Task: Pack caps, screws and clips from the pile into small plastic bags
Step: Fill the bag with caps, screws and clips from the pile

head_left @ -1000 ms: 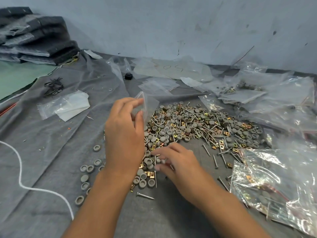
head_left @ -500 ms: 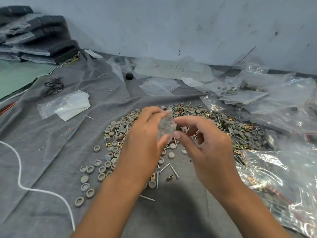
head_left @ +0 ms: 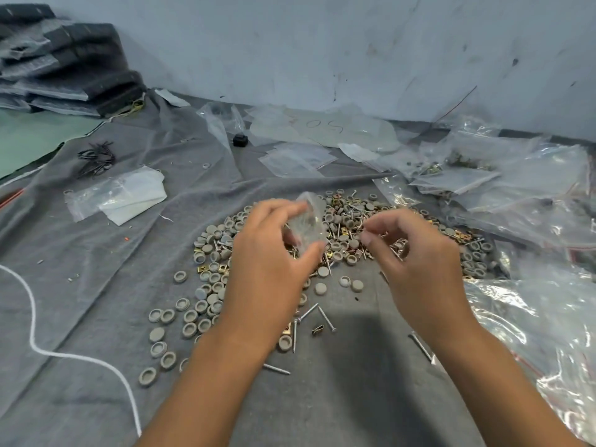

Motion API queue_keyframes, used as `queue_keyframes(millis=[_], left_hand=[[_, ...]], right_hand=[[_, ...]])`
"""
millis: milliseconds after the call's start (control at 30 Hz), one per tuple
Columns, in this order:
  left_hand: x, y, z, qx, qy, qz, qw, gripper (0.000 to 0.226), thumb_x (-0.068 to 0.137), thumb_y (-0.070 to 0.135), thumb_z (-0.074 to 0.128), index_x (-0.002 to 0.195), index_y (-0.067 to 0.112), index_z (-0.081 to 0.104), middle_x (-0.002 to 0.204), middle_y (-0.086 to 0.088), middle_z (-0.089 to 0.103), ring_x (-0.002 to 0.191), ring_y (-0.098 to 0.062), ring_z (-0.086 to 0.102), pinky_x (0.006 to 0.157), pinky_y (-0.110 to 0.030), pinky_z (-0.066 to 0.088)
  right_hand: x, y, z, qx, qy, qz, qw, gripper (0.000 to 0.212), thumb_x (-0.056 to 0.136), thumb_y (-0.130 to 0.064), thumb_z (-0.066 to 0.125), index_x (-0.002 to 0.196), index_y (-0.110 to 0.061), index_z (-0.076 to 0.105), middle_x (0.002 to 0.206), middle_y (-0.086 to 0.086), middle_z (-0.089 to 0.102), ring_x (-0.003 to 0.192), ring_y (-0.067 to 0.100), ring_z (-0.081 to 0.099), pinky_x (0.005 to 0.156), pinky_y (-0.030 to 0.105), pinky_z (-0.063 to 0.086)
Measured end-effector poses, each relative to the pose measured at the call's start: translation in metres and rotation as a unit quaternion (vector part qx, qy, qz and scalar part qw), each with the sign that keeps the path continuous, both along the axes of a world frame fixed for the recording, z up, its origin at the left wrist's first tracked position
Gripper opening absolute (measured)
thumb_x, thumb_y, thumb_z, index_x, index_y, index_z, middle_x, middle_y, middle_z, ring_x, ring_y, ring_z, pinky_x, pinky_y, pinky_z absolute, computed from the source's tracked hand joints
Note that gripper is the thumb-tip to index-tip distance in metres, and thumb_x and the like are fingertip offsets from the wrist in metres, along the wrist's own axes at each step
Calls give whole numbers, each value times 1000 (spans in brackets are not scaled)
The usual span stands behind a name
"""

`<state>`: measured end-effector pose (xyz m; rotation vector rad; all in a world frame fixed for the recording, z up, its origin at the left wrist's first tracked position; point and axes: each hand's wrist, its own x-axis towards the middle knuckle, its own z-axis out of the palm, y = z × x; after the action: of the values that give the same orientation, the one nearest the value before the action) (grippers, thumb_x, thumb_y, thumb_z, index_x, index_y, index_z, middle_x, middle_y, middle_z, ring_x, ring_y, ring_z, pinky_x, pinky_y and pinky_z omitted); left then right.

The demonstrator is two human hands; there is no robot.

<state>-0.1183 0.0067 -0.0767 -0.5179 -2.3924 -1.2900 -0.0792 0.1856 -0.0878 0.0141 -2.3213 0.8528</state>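
Note:
A pile of grey caps, screws and brass clips (head_left: 348, 221) lies on the grey cloth (head_left: 96, 253). Loose caps (head_left: 190, 317) spread to its left, and two screws (head_left: 325, 317) with a brass clip (head_left: 317, 329) lie in front. My left hand (head_left: 267, 279) hovers over the pile's near edge and grips a small clear plastic bag (head_left: 306, 221) between thumb and fingers. What the bag holds is blurred. My right hand (head_left: 419, 272) hangs to the right of the bag, apart from it, with fingers curled and nothing visible between them.
Large crumpled clear bags (head_left: 532, 317) with packed parts fill the right side. Flat empty small bags (head_left: 296, 159) lie behind the pile, another bag (head_left: 119, 195) at left. A white cord (head_left: 32, 333) crosses the left cloth. Black clips (head_left: 96, 158) and stacked dark foam (head_left: 64, 66) sit far left.
My right hand rose from the pile to the bag's mouth, then drew away to the right. My left hand lowered the bag toward the middle and keeps hold of it.

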Motion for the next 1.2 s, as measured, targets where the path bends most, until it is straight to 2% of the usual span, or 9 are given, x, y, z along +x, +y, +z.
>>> queue_keyframes(millis=[133, 367, 467, 567, 700, 800, 900, 1100, 1200], left_hand=[[-1, -8, 8, 69, 54, 83, 993, 51, 83, 29, 78, 131, 22, 63, 120, 17, 52, 90, -2, 58, 89, -27, 54], [-2, -6, 3, -8, 46, 56, 997, 53, 82, 24, 82, 132, 17, 64, 117, 16, 51, 89, 4, 55, 92, -6, 40], [0, -4, 0, -50, 47, 24, 997, 55, 80, 21, 84, 131, 14, 64, 117, 12, 53, 84, -2, 56, 90, -2, 35], [2, 1, -3, -62, 66, -1, 996, 59, 77, 15, 85, 131, 13, 64, 118, 10, 53, 81, -4, 54, 90, -2, 34], [7, 10, -6, -74, 80, -53, 993, 56, 76, 15, 82, 129, 15, 64, 124, 8, 54, 99, -4, 56, 97, -14, 42], [11, 16, -6, -63, 75, -70, 993, 53, 73, 9, 84, 123, 17, 67, 121, 7, 56, 104, -4, 57, 92, -20, 47], [13, 18, -5, -61, 68, -59, 994, 50, 75, 12, 82, 123, 16, 68, 117, 10, 56, 85, -5, 57, 87, -10, 43], [10, 13, 1, -24, 34, -30, 999, 56, 77, 20, 86, 129, 17, 66, 114, 12, 55, 83, -3, 57, 86, -3, 36], [7, 6, 6, 18, 31, 17, 999, 57, 80, 26, 83, 133, 21, 63, 117, 17, 52, 88, 2, 57, 88, -12, 45]], right_hand=[[-3, 8, -29, 116, -266, 14, 957, 29, 96, -31, 66, 124, -39, 63, 116, -24, 56, 111, 1, 50, 100, 27, 44], [-13, 6, -37, 123, -316, 32, 940, 15, 99, -25, 62, 113, -29, 68, 111, -9, 56, 106, 13, 55, 91, 32, 47], [-9, 5, -31, 71, -261, 49, 961, 15, 98, -21, 64, 111, -26, 68, 107, -11, 58, 97, 3, 55, 87, 20, 45], [0, -4, -6, 6, -55, 76, 996, 16, 95, -20, 67, 110, -23, 69, 102, -12, 63, 94, -4, 59, 79, 7, 41], [11, -21, 15, 49, 114, 115, 986, 15, 96, -16, 69, 111, -14, 70, 106, -7, 64, 101, -2, 59, 87, 9, 42], [13, -26, 11, 77, 129, 104, 983, 18, 93, -7, 73, 110, -10, 72, 109, -2, 65, 105, 6, 61, 93, 17, 46], [12, -22, 7, 101, 113, 69, 986, 18, 92, -9, 72, 110, -8, 73, 108, 2, 68, 102, 13, 64, 92, 26, 52], [10, -15, 8, 7, 108, 46, 993, 11, 91, -16, 75, 101, -15, 73, 99, -10, 68, 93, 1, 63, 80, 14, 49], [5, -7, -2, -12, 8, 30, 999, 10, 91, -25, 70, 100, -27, 68, 96, -18, 64, 90, -2, 61, 78, 12, 49]])
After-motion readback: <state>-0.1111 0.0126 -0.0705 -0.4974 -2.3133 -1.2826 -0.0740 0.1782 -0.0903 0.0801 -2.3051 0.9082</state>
